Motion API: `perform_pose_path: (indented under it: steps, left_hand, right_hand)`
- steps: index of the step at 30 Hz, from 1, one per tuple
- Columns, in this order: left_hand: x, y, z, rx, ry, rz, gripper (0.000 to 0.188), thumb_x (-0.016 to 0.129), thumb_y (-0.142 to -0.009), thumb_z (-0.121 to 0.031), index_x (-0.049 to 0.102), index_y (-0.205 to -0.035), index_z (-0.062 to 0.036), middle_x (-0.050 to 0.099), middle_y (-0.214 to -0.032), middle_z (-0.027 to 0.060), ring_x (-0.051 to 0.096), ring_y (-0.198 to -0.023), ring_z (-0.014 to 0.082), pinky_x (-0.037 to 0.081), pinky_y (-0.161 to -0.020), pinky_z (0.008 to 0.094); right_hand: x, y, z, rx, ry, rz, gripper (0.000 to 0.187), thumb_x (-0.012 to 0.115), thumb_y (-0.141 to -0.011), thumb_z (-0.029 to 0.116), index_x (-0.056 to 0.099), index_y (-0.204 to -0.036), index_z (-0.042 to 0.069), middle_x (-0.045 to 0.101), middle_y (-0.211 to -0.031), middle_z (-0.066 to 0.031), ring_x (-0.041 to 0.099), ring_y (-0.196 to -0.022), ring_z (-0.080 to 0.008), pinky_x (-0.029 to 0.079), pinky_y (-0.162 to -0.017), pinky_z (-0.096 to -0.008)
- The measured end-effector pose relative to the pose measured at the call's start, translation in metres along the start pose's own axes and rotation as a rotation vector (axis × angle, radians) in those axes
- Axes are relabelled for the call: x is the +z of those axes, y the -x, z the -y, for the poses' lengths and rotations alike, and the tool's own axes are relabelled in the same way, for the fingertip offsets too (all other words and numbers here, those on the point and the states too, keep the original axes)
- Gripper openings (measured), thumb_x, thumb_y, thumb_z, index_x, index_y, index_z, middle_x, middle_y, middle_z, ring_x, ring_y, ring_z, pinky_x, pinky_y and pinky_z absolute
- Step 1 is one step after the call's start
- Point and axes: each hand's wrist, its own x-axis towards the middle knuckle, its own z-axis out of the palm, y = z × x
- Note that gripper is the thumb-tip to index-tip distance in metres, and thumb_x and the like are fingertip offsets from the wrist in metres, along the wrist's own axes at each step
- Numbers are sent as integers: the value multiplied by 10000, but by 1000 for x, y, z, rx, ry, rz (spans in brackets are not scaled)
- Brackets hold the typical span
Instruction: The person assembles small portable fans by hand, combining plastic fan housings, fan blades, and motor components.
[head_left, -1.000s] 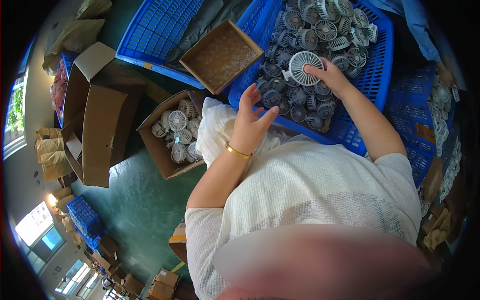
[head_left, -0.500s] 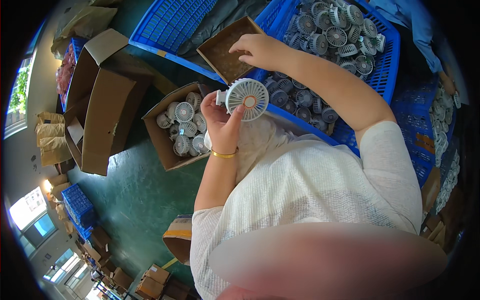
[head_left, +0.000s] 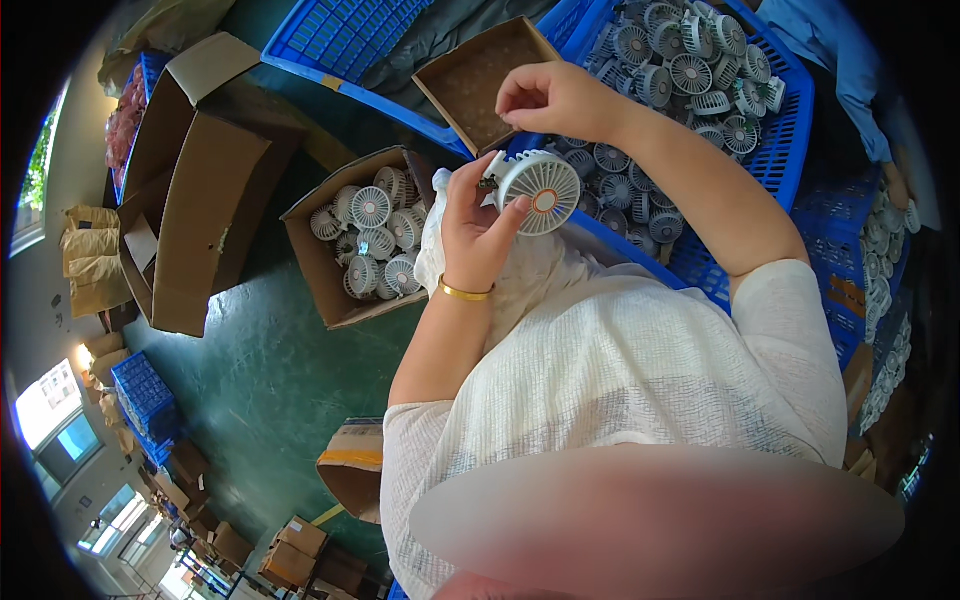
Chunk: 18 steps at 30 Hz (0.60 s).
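Note:
A small white fan head (head_left: 543, 200) with an orange ring at its centre is gripped in my left hand (head_left: 474, 225), thumb on the grille. Its short neck, with a bit of green inside, points toward my left fingers. My right hand (head_left: 560, 100) hovers just above the fan, beside a shallow cardboard box (head_left: 437, 88). Its fingertips are pinched together; whatever they hold is too small to make out. Tiny pieces, hard to distinguish, lie on the box's bottom.
Several similar fan heads fill a cardboard box (head_left: 303, 262) at my left and a blue crate (head_left: 797, 120) at the far right. Another blue basket (head_left: 335, 42) holds dark cloth. A tall open carton (head_left: 215, 220) stands further left. At the right edge a co-worker's blue sleeve (head_left: 830, 60) shows.
My right hand has drawn back right from over the shallow box, and its fingers have closed into a pinch. My left hand has shifted right with the fan head.

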Motion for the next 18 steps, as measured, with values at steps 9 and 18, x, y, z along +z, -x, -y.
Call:
perform_pose_path:
  steps: [9, 18]
  left_hand:
    - [3, 0, -4, 80, -23, 113, 516, 686, -755, 21, 461, -1218, -4, 502, -1153, 70, 516, -1020, 152, 463, -866, 278]
    - [1, 2, 0, 41, -56, 107, 529, 715, -728, 10, 485, -1205, 0, 486, -1221, 91, 515, -1034, 163, 504, -841, 274]
  right_hand:
    - [7, 42, 16, -124, 15, 21, 157, 638, -794, 75, 671, -940, 26, 641, -884, -61, 606, -831, -140, 468, -748, -251]
    - [9, 45, 17, -163, 42, 34, 148, 632, -799, 62, 681, -937, 38, 640, -871, -63, 611, -822, -151, 470, -727, -248]
